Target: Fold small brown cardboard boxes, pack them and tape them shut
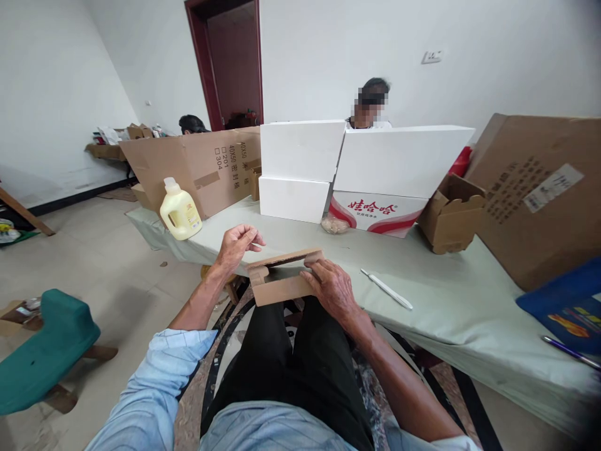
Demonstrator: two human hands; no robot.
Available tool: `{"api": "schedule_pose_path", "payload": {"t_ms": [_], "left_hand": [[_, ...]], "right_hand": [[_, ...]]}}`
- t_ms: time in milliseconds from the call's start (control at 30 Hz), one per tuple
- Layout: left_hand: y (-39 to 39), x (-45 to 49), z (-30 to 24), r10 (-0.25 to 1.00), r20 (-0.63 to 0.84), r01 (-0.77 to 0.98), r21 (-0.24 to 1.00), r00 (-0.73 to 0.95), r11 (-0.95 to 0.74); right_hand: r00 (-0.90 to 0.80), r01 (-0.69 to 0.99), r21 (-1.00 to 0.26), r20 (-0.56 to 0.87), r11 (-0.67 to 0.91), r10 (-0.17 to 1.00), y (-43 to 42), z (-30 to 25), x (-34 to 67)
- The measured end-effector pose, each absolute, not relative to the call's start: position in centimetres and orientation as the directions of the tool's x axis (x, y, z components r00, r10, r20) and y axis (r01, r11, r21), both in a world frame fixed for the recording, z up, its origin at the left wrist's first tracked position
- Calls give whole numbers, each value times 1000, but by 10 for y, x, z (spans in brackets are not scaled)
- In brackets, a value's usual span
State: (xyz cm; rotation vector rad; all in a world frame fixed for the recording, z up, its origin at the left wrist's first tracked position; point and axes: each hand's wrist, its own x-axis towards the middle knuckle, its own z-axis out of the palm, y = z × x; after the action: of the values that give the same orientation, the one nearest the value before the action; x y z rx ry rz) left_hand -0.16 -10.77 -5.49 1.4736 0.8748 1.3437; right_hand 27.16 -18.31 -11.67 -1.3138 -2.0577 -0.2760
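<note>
The right hand (pixel 334 289) is gripping a small box (pixel 284 292) above the lap (pixel 260 338).

The box is staying in front of the person, at the near edge of the counter (pixel 293 237), and its hollow inside is showing; the right hand is closing on its right end. The left hand (pixel 238 245) is hovering near the left end, with fingers half curling, and I cannot tell if they are pinching something. On the counter, a white tool (pixel 387 289) is lying to the right, a bottle (pixel 181 213) is standing at the left, and white boxes (pixel 302 150) are standing behind.
</note>
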Motion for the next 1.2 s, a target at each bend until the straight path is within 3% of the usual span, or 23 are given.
{"api": "schedule_pose_path", "payload": {"t_ms": [200,433,567,733,1000,1200], "left_hand": [[-135,11,-33,886,422,-100,906,190,-410],[-81,25,-13,824,511,95,833,244,-545],[-19,48,-2,734,559,365,638,386,-678],[53,123,-13,627,500,478,406,597,-779],[146,270,-59,376,264,394,-19,888,-919],[179,337,-113,255,134,280,-215,957,-936]], "right_hand": [[-143,874,-285,624,394,769,-133,-87,259],[-158,865,-282,632,415,759,-127,-76,263],[-153,833,-304,676,462,721,-154,-85,282],[-142,803,-308,732,509,667,-172,-93,305],[-92,708,-406,758,578,646,-185,-91,335],[-17,695,-440,781,570,624,-190,-110,353]]}}
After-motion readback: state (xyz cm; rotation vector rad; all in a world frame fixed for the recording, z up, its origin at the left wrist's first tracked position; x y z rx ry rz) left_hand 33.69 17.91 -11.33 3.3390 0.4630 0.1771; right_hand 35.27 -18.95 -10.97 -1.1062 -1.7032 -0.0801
